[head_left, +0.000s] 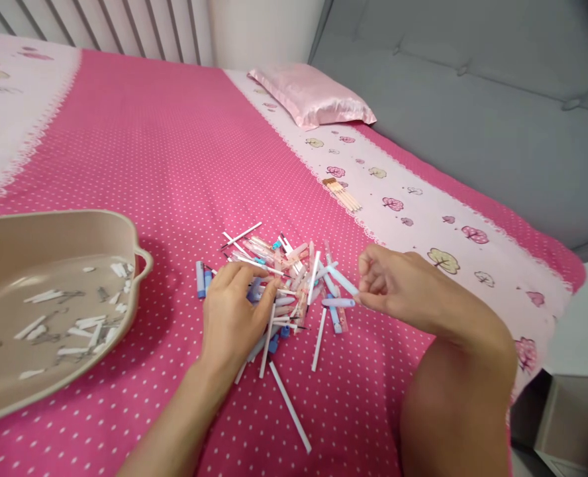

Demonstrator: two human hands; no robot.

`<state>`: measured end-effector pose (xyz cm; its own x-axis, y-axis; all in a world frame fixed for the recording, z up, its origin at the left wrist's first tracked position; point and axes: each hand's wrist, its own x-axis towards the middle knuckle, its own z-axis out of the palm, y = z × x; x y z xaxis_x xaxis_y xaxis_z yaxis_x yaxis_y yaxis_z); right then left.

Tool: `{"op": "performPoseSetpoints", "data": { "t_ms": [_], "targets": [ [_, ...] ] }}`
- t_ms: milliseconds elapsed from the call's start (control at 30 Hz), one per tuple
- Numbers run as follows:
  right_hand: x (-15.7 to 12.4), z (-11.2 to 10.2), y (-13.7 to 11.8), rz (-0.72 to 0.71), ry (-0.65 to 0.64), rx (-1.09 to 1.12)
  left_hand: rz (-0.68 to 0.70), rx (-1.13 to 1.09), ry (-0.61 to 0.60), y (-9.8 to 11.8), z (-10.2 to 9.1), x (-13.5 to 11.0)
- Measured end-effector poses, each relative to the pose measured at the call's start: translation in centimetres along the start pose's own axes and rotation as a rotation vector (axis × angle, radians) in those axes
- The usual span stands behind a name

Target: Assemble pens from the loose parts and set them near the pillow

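A loose pile of pen parts (294,285) lies on the bed, with pastel barrels, blue caps and white refills with dark tips. My left hand (237,305) rests palm down over the pile's left side, thumb apart from the fingers; its fingertips are partly hidden among the parts. At the pile's right edge, my right hand (396,285) pinches one end of a light blue pen barrel (342,281). A lilac pen piece (338,303) lies just below that barrel. One white refill (290,407) lies apart, nearer to me.
At left stands a beige basin (136,285) with several white pieces and grey bits inside. Several thin beige sticks with brown ends (343,195) lie together beyond the pile. A pink pillow (318,99) sits by the grey headboard (463,126).
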<state>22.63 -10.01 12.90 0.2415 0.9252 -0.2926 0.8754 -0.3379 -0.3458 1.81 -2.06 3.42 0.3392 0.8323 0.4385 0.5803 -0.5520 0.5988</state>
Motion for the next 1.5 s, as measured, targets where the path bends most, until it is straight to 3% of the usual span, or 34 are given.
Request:
{"op": "performPoseSetpoints", "data": {
  "t_ms": [233, 367, 467, 567, 667, 733, 800, 900, 1100, 1200, 1333, 1500],
  "targets": [
    [0.9, 1.5, -1.7, -0.246, 0.029, 0.35, 0.089, -0.258, -0.022, 0.6, -0.3, -0.1],
    [1.5, 3.3, -4.0, -0.35, -0.015, 0.496, -0.037, -0.536, -0.16, 1.1, -0.3, -0.3],
    [1.7, 4.3, -5.3, -0.374, 0.011, 0.513, -0.172, -0.763, -0.174, 1.3, -0.3, -0.2],
    [1.4, 4.5, -5.8, -0.343, 0.019, 0.389, -0.327, -0.83, -0.029, 1.2, -0.5, 0.0],
    [0.2, 4.7, -6.1, -0.356, -0.109, 0.091, -0.429, -0.785, 0.174, 1.1, -0.7, 0.2],
    [-0.7, 5.2, -6.6, -0.444, -0.205, -0.085, -0.444, -0.754, 0.238, 1.2, -0.9, 0.4],
    [-1.5, 6.1, -7.5, -0.529, -0.249, -0.2, -0.443, -0.752, 0.24, 1.3, -0.9, 0.4],
    [-2.1, 7.6, -8.9, -0.504, -0.33, -0.304, -0.435, -0.763, 0.213, 1.5, -0.9, 0.3],
    [-2.2, 9.1, -10.0, -0.546, -0.388, -0.317, -0.427, -0.71, 0.243, 1.2, -0.7, 0.3],
    [-2.5, 8.6, -9.1, -0.625, -0.331, -0.293, -0.435, -0.72, 0.241, 1.1, -0.7, 0.3],
    [-2.5, 5.7, -6.5, -0.606, -0.164, -0.163, -0.433, -0.712, 0.249, 1.1, -0.8, 0.2],
    [-0.8, 1.8, -3.2, -0.473, -0.264, 0.347, -0.395, -0.707, 0.182, 0.8, -0.5, 0.1]
  ]
}}
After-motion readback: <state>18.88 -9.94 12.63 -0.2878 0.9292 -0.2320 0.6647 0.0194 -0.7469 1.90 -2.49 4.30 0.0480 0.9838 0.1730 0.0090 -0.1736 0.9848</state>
